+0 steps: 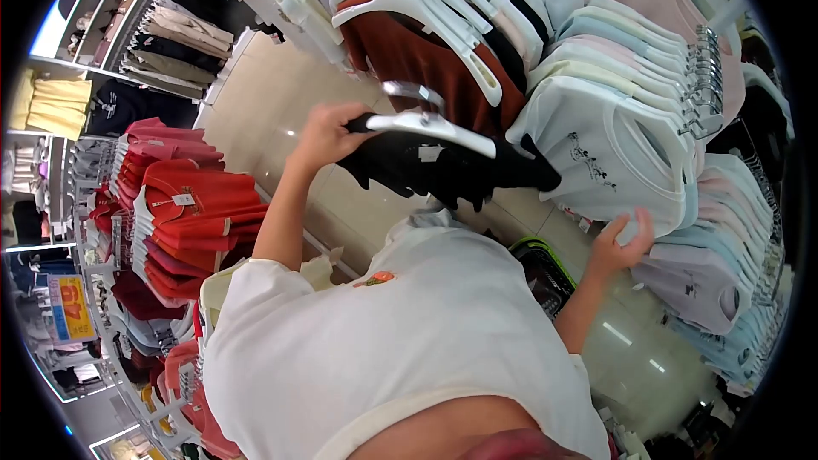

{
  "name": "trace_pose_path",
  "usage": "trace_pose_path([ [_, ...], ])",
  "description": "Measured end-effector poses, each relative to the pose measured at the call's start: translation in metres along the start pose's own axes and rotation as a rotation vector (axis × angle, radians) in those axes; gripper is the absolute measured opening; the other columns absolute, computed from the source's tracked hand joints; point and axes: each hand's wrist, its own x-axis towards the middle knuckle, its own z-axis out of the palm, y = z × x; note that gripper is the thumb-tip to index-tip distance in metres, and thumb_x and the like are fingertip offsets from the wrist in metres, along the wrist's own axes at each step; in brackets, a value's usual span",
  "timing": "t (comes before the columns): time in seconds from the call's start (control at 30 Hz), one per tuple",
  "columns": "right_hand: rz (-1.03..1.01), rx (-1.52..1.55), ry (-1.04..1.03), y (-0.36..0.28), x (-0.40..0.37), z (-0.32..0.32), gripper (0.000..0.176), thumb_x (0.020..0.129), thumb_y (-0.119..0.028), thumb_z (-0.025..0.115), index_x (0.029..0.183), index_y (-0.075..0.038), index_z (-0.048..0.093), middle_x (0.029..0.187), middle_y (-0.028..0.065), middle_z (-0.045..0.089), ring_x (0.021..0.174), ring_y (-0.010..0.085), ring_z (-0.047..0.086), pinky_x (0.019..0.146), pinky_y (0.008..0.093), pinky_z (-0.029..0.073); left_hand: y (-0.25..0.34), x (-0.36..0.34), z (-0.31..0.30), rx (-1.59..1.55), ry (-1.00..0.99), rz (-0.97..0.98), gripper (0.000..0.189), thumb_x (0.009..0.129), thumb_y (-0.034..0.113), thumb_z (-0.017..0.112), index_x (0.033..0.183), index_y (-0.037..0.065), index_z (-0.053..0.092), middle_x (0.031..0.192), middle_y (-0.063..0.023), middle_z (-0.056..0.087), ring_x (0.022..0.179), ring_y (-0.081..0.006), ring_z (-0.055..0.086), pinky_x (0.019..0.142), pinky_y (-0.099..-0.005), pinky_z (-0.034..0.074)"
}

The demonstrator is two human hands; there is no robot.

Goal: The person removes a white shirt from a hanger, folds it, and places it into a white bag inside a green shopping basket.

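My left hand (pixel 324 136) is raised and grips the end of a white hanger (pixel 430 125) that carries a black garment (pixel 443 172). The garment hangs free in front of a rack. My right hand (pixel 619 243) reaches to the right and touches the lower edge of a white printed T-shirt (pixel 596 162), the front one in a tightly packed row on hangers. Its fingers are spread on the cloth. My own white shirt (pixel 409 341) fills the lower middle of the view.
Racks of white, pastel and rust-brown tops (pixel 409 60) crowd the top and right. Stacks of red folded shirts (pixel 187 213) lie on a display at the left. A dark basket with a green rim (pixel 538 262) sits on the beige floor (pixel 273 94).
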Motion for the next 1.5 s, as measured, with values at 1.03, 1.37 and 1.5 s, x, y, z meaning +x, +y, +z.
trace_pose_path([
  [1.03,0.397,0.518,-0.052,-0.174,0.077,0.117,0.024,0.095,-0.02,0.065,0.11,-0.002,0.058,0.08,0.0018,0.058,0.065,0.0118,0.054,0.06,0.0263,0.047,-0.132,0.175,-0.037,-0.087,-0.004,0.352,0.023,0.078,0.015,0.08,0.094,0.001,0.071,0.087,-0.0152,0.069,0.076,-0.0304,0.065,0.07,-0.0344,0.05],
  [1.37,0.63,0.889,0.04,-0.172,0.065,0.095,0.012,0.098,-0.01,0.057,0.104,-0.002,0.051,0.067,0.0013,0.05,0.047,0.0054,0.04,0.043,0.021,0.034,-0.162,0.213,-0.021,-0.121,-0.065,0.336,0.027,0.08,0.01,0.079,0.103,-0.001,0.071,0.101,-0.014,0.072,0.089,-0.0284,0.068,0.084,-0.0329,0.051],
  [1.5,0.593,0.823,-0.019,-0.168,0.061,0.092,0.012,0.099,-0.01,0.056,0.107,-0.002,0.051,0.07,0.001,0.05,0.05,0.0052,0.041,0.046,0.0211,0.035,-0.165,0.229,-0.023,-0.135,-0.148,0.316,0.023,0.08,0.006,0.077,0.1,-0.003,0.071,0.102,-0.0113,0.073,0.093,-0.0203,0.068,0.087,-0.0315,0.05],
])
